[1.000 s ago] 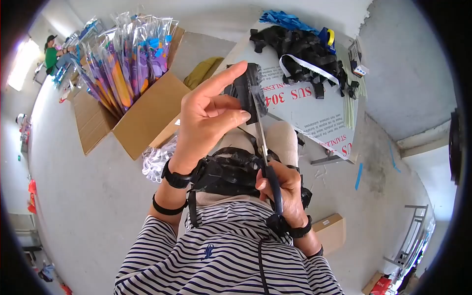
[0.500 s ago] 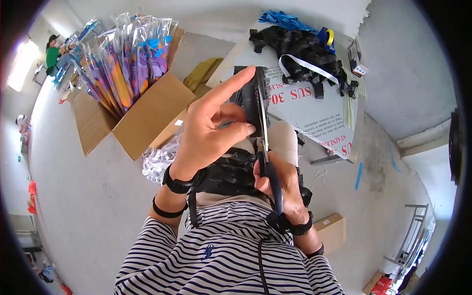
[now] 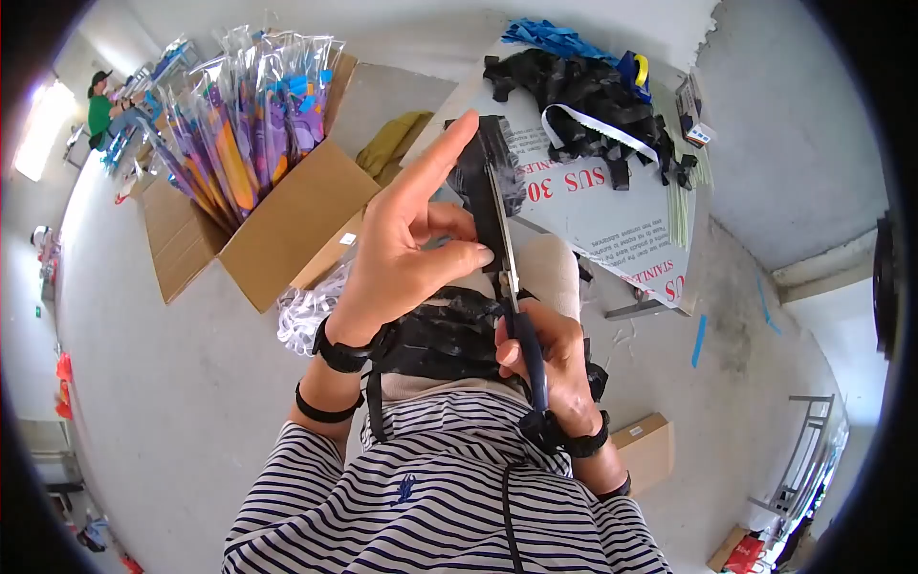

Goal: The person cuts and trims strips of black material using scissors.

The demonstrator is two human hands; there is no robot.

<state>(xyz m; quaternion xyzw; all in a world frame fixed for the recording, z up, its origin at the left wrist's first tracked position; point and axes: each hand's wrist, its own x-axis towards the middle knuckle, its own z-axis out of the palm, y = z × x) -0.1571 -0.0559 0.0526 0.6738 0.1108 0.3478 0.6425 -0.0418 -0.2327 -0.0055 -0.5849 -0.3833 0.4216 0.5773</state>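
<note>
My left hand pinches a black strip between thumb and curled fingers, its index finger stretched out along the far end. A dark-handled pair of scissors is in my right hand, fingers wrapped round the handles. The blades point away from me and lie along the strip's right part; I cannot tell how far apart they are. Frayed black material shows at the strip's far end. More black pieces lie across my lap, below both hands.
An open cardboard box of plastic-wrapped purple and orange items stands at left. White bands lie beside it. A table ahead bears a black heap, blue strips and a tape dispenser. Another person sits far left.
The scissors' tips have swung slightly left and nearer to me along the black strip. My left index fingertip has shifted left and a little farther away, and the strip's far end has shifted.
</note>
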